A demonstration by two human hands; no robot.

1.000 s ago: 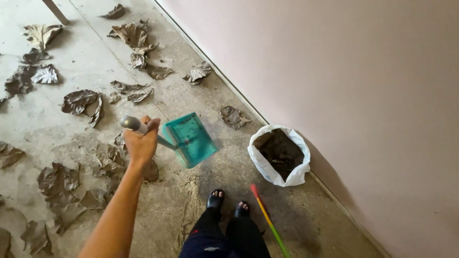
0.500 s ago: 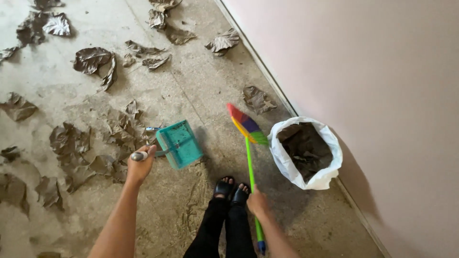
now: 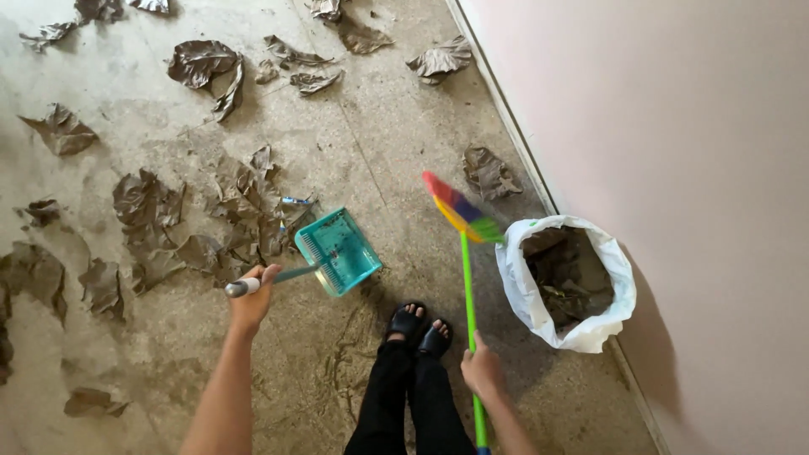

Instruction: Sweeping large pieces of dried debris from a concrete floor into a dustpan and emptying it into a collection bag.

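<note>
- The left hand (image 3: 251, 300), low and left of centre in the frame, is wrapped tightly around the grey end of the long handle of a teal plastic dustpan (image 3: 339, 251).
- The dustpan sits near the middle of the frame, just above the person's feet in black sandals (image 3: 420, 327), with dark crumbs inside it.
- The right hand (image 3: 482, 372), at the bottom right of centre, is curled firmly around the green stick of a broom with a multicoloured brush head (image 3: 459, 211).
- The brush head is lifted and points to the upper left, just beside a white plastic bag full of brown leaves (image 3: 573, 282).
- The bag stands at the right, against the pale pink wall (image 3: 674, 152).
- Many dry brown leaves (image 3: 202, 227) lie over the dusty concrete floor (image 3: 109, 354) in the left and upper parts of the frame.
</note>
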